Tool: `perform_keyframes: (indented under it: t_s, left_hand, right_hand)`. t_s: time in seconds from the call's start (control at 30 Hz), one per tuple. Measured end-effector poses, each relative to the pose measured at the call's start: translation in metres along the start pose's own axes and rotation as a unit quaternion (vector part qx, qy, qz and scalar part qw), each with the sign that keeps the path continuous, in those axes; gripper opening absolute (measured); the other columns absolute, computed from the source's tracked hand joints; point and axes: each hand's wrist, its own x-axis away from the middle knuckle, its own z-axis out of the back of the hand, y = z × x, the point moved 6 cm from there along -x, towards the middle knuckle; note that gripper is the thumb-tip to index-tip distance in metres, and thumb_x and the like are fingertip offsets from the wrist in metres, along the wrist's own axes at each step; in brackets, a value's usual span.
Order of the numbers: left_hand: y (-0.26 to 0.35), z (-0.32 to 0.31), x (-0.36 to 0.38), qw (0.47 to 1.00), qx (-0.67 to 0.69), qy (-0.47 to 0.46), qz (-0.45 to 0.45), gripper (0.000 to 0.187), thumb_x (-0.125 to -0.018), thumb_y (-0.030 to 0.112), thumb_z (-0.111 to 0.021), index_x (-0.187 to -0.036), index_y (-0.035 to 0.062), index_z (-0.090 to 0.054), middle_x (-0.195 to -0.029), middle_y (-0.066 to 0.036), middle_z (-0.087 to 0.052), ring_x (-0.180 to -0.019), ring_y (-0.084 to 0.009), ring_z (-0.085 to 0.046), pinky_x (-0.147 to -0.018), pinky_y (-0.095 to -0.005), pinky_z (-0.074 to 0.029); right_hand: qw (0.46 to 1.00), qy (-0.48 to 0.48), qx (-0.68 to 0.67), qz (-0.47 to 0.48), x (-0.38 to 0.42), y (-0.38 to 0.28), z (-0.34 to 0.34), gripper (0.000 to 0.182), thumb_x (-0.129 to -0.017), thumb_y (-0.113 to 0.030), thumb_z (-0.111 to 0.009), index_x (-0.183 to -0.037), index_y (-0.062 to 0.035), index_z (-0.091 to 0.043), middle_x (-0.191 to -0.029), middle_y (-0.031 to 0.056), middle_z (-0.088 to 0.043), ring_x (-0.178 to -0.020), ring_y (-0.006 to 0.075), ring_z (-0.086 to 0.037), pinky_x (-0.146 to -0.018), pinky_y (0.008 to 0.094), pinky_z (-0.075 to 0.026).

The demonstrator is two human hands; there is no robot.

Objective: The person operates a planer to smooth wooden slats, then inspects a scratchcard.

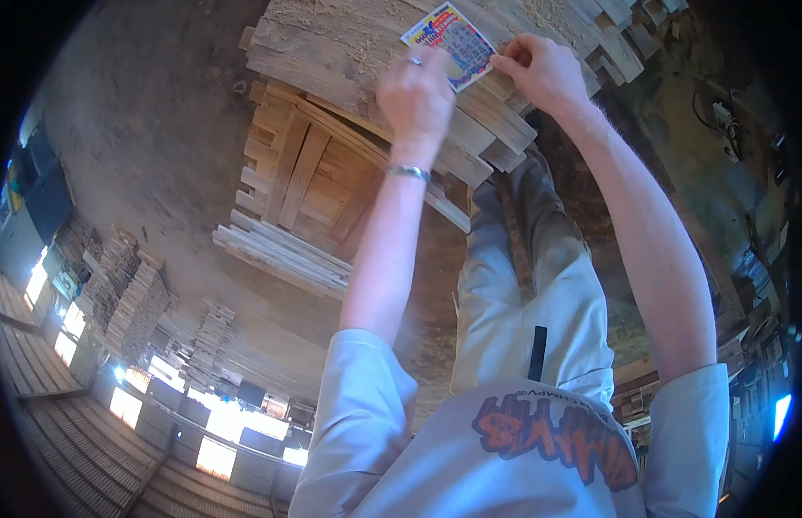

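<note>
A colourful scratch card [459, 45], with a grey patterned panel and blue, red and yellow print, lies tilted on a stack of rough boards [332, 43]. My right hand [543, 71] pinches the card's right corner between thumb and fingertips. Over the card's lower left side is my left hand [416, 99], wearing a ring and a bracelet [408, 173]. Its fingers are curled closed, and they are slightly blurred. Whatever they hold, if anything, is hidden by the hand.
Below the boards stands a wooden panel piece [332, 177] with several thin strips [284, 255] beside it. Stacked timber [129, 293] rises at the left near bright windows [237, 423]. Sawdust lies on the boards. My legs [530, 285] are close to the stack's edge.
</note>
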Motion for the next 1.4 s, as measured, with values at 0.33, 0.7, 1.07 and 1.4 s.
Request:
perform_keyframes:
  t_s: [0.33, 0.7, 1.07, 1.4]
  left_hand:
    - [-0.012, 0.003, -0.011, 0.999, 0.004, 0.032, 0.018, 0.007, -0.089, 0.011, -0.066, -0.089, 0.0165, -0.07, -0.092, -0.002, -0.067, -0.081, -0.0264, -0.067, -0.069, -0.04, -0.055]
    - [0.006, -0.007, 0.003, 1.0, -0.006, 0.006, 0.018, 0.004, -0.089, 0.015, -0.068, -0.089, 0.0187, -0.069, -0.091, 0.0, -0.067, -0.082, -0.0253, -0.068, -0.07, -0.0405, -0.055]
    - [0.024, -0.013, 0.014, 1.0, 0.021, 0.011, -0.009, 0.007, -0.085, 0.012, -0.07, -0.091, 0.0154, -0.072, -0.09, 0.0, -0.067, -0.08, -0.0259, -0.068, -0.068, -0.0397, -0.056]
    - [0.023, -0.011, 0.012, 1.0, 0.005, -0.005, -0.006, 0.004, -0.088, 0.016, -0.067, -0.086, 0.0176, -0.069, -0.091, -0.001, -0.067, -0.077, -0.0268, -0.067, -0.067, -0.0416, -0.054]
  right_hand:
    - [1.0, -0.004, 0.014, 0.0, 0.0, 0.005, -0.005, 0.038, -0.087, -0.047, -0.077, -0.097, -0.01, -0.076, -0.083, 0.0069, -0.074, -0.079, 0.0239, -0.072, -0.074, 0.038, -0.056]
    - [1.0, -0.003, 0.013, 0.0, 0.0, 0.008, -0.008, 0.038, -0.087, -0.047, -0.076, -0.097, -0.0101, -0.076, -0.083, 0.0072, -0.074, -0.081, 0.0253, -0.072, -0.076, 0.0381, -0.056]
    - [1.0, -0.008, 0.013, 0.0, -0.001, 0.009, -0.009, 0.038, -0.087, -0.045, -0.077, -0.099, -0.01, -0.076, -0.083, 0.0073, -0.073, -0.082, 0.0252, -0.072, -0.076, 0.0383, -0.056]
    - [1.0, -0.006, 0.007, -0.003, -0.001, 0.008, -0.008, 0.036, -0.087, -0.045, -0.077, -0.097, -0.0103, -0.076, -0.082, 0.0074, -0.073, -0.08, 0.0252, -0.072, -0.075, 0.0381, -0.056]
